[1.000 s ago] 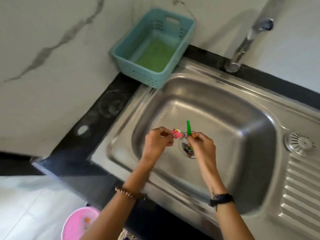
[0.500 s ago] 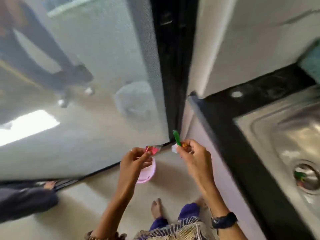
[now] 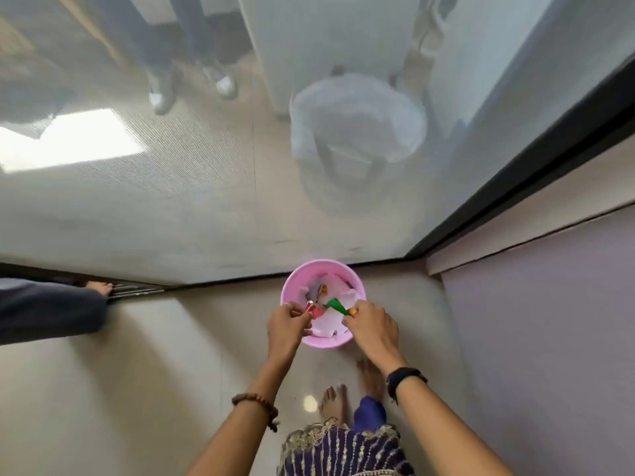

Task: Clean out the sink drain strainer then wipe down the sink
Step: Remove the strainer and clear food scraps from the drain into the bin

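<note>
both forearms reach forward and down from the bottom edge, nearly parallel, over bare feet (image 3: 332, 401) on the pale floor (image 3: 137, 389). the left wrist carries a bead bracelet (image 3: 256, 401), the right a black band (image 3: 405, 376). the left hand (image 3: 287, 322) is knuckles-up, its fingers curled in and pinching a red scrap (image 3: 314, 310) at the tips. the right hand (image 3: 372, 326), also knuckles-up, pinches a green scrap (image 3: 336, 305) together with a bit of orange between thumb and fingers. both hands hold their scraps over the near rim of a pink bin (image 3: 287, 286) on the floor, which has white paper inside. beyond the bin is a mesh screen door (image 3: 189, 183). the sink and strainer are out of view.
</note>
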{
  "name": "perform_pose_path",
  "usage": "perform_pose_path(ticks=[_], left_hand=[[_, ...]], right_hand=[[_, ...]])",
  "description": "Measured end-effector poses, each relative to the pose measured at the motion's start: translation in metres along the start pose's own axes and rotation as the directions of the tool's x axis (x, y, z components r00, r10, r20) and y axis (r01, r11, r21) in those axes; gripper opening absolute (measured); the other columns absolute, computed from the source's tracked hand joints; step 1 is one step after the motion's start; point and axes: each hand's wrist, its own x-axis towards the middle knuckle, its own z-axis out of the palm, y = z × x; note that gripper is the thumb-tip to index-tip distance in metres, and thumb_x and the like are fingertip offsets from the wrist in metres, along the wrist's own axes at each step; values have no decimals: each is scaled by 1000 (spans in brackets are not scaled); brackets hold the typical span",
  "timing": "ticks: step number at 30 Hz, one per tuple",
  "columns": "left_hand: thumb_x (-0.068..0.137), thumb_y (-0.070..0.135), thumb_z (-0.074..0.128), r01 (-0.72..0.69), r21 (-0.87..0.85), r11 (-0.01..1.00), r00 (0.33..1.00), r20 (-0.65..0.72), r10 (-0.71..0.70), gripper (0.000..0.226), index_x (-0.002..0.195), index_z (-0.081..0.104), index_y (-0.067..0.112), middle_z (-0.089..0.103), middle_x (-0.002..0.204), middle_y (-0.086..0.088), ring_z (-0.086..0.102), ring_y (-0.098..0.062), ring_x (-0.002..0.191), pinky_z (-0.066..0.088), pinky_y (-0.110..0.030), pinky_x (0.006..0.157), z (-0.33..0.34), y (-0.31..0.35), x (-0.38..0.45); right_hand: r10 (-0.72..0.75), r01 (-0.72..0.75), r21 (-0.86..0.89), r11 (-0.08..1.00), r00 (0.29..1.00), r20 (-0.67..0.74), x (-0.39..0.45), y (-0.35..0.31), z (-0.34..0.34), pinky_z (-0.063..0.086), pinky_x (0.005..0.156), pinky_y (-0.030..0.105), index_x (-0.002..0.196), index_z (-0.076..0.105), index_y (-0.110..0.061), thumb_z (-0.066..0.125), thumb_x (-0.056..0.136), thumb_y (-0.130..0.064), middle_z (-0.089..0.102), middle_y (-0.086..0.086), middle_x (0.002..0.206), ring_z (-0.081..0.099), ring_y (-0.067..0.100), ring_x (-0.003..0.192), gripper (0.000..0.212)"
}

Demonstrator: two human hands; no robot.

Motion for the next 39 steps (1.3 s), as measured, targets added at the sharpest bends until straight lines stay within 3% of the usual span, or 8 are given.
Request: perform_pose_path(ticks=[5,11,13,16,19,24,32,39], left_hand=[[85,-1,54,59,-5,998,998,20,-59,5,88,54,2,59,75,-17,56,-26,66,54,-32,63,51,-59,91],[90,-4,46,104,-35,994,984,148,-98,51,136,30,10,56,96,-19,56,-24,63,52,-27,57,60,-71,103],[91,1,48,124,-87,988,985,130,-112,34,125,44,-2,61,100,-20,60,-22,62,54,-25,56,52,-49,75],[92,8,48,168,-266,949,976,178,-123,14,99,58,1,62,77,-10,57,-14,52,49,-18,47,40,8,12],[91,12,49,127,-382,916,967,254,-28,10,85,57,11,55,65,-2,48,-4,40,39,-15,40,26,88,-74],[83,10,48,-46,-535,844,935,274,224,14,71,56,12,51,51,1,44,-8,38,35,-16,37,16,209,-224],[89,12,45,-300,-538,788,530,592,607,15,78,55,12,53,48,2,49,-13,42,40,-21,41,100,327,-388],[89,5,47,-683,-177,708,233,867,441,17,80,59,13,55,54,1,53,-8,43,47,-26,50,267,352,-446]], right_hand=[[39,-40,0,999,996,78,93,22,75,40,67,29,93,62,-6,55,85,-16,67,16,101,62,33,94,14],[87,-102,191,976,992,88,108,37,84,50,69,33,104,59,-13,52,86,-12,68,13,92,65,31,83,19],[129,-142,379,914,990,61,81,30,60,51,59,31,86,59,-16,51,88,-14,65,6,74,61,23,63,8],[177,-166,664,729,983,51,21,6,5,38,42,22,65,55,-19,52,88,-12,53,-1,58,45,13,47,25],[187,-115,862,493,982,25,-59,-25,-78,29,36,17,62,52,-17,51,86,-11,44,-4,49,38,10,40,25],[120,143,950,279,976,-182,-195,-50,-223,24,34,14,72,56,-20,50,90,-13,39,-10,42,33,4,34,20],[345,546,822,161,749,-565,-330,27,-377,25,34,14,70,57,-22,50,90,-11,38,-10,41,32,5,34,24],[652,499,823,272,533,-539,-361,199,-429,27,34,14,67,60,-23,51,89,-13,46,-10,43,36,3,34,26]])
